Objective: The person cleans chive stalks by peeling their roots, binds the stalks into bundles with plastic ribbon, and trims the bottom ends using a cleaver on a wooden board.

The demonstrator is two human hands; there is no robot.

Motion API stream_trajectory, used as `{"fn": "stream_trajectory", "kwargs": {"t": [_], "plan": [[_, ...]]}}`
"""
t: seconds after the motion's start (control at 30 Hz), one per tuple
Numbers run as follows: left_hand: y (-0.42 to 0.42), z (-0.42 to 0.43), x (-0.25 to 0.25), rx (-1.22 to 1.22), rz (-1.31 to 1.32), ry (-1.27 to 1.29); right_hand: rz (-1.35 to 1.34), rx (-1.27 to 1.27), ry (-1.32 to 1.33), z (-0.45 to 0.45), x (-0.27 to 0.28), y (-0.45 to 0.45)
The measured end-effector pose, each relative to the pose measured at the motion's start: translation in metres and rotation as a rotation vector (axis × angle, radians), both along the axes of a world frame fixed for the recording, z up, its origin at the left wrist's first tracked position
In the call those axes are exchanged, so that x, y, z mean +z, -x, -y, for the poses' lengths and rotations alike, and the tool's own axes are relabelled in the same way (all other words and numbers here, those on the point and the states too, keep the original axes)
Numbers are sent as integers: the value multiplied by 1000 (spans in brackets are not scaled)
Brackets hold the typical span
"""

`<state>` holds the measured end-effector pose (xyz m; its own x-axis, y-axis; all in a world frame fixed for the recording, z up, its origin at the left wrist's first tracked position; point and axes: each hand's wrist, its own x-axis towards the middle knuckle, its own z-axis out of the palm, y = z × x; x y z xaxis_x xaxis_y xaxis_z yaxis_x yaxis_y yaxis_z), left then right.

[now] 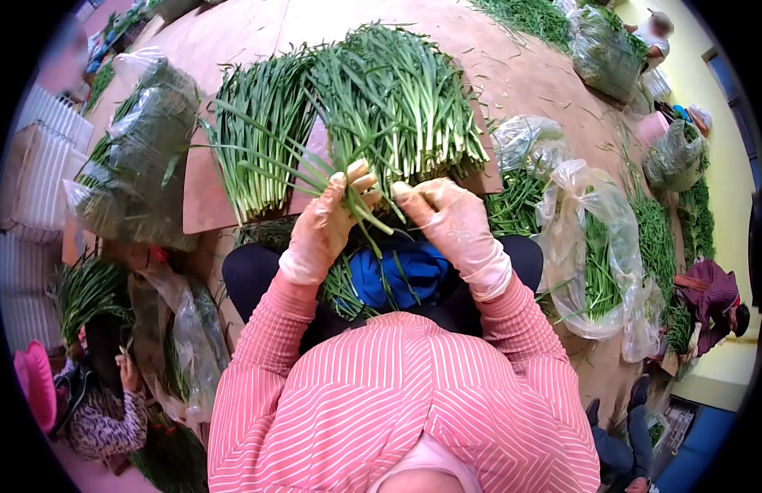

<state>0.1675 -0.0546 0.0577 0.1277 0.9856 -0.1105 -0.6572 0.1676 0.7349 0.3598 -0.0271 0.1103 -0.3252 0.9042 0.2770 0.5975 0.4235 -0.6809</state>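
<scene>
Green stalks (322,174) in your L hand (327,218), R hand (451,222) close by, at the board's near edge

Your gloved L hand is closed round a few long stalks, thumb against fingers, abt mid-way along the near edge of the brown board (202,193). Leafy ends run out twd the board's L edge, over the smaller pile (249,156); the thicker ends stick out btwn your 2 hands. Your R hand, also gloved, is curled w/ thumb & fingertips bunched, nr the board's near R corner; can't tell if it's got a stalk too. Hands are apart, just a small gap.

On the board: smaller pile sits twd the L edge, stalk ends facing you nr the near L corner. Larger pile (405,99) fills the middle & R, pale stalk ends twd the near R corner, leaves twd the far edge. A strip of board shows btwn the piles.

Below the near edge, in your lap: a blue bundle (397,275) w/ loose greens (341,289) beside it.

Off the L edge: a stuffed clear bag (147,156). Off the R edge: an open clear bag (598,246) w/ greens inside. Other ppl nearby: one in patterned sleeves (110,423) to your L, one in a maroon top (713,300) to your R.
</scene>
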Motion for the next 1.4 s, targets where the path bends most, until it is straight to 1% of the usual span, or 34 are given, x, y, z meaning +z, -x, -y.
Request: {"fn": "stream_trajectory", "kwargs": {"t": [0.03,0.1,0.13,0.17,0.23,0.27,0.3,0.37,0.4,0.43,0.47,0.5,0.53,0.57,0.63,0.67,0.7,0.77,0.8,0.83,0.9,0.93,0.97,1.03,1.1,1.17,1.23,1.3,1.37,1.4], "plan": [[-1,-1,0,6,-27,29,140,75,162,2,4,6],[-6,-2,0,4,36,46,243,111,17,14,-6,20],[-7,-2,-1,4,37,46,279,118,75,14,-18,25],[-8,-1,-1,19,32,40,248,122,239,13,-21,26],[-9,-1,-1,52,23,26,-194,152,914,10,-33,25],[-6,0,0,72,19,3,-271,176,1015,13,-34,25],[-1,-2,-1,72,20,0,-244,154,980,15,-55,23],[13,-5,-7,150,-38,-22,-218,127,1058,22,-56,15],[20,-7,-8,175,-27,-20,-182,139,1009,26,-69,8],[27,-9,-13,211,3,-18,171,193,792,26,-74,0],[32,-9,-13,233,-9,-2,390,258,677,30,-73,-8],[36,-9,-13,256,-21,12,607,320,553,30,-70,-13],[39,-10,-14,287,-1,58,695,328,569,28,-61,-13],[42,-13,-20,285,1,49,696,323,561,23,-57,-13],[43,-17,-29,187,235,-35,419,59,161,11,-47,-12],[39,-16,-31,233,239,28,363,-64,57,1,-36,-8],[32,-14,-19,302,209,181,272,-142,-67,-10,-25,-5],[41,-18,-43,189,361,170,276,-205,-284,-37,-14,-5],[37,-18,-33,230,323,238,377,-215,-312,-48,-9,-4],[37,-16,-30,184,312,188,446,-251,-332,-59,-9,-2],[36,-13,-21,165,284,163,506,-288,-257,-73,-8,4],[37,-13,-22,169,257,157,601,-315,-193,-82,-13,7],[38,-13,-22,175,263,162,696,-343,-124,-89,-20,11],[40,-13,-26,159,317,141,744,-330,-87,-97,-29,12],[42,-14,-26,119,364,123,734,-303,-34,-100,-31,12],[41,-14,-23,121,329,154,697,-269,-35,-99,-29,10],[41,-15,-23,104,340,141,585,-292,10,-94,-17,11],[39,-14,-22,37,312,45,420,-297,14,-83,-5,11],[37,-12,-19,28,255,28,335,-277,5,-62,3,15],[32,-9,-13,39,215,67,296,-255,2,-50,2,16]]}}
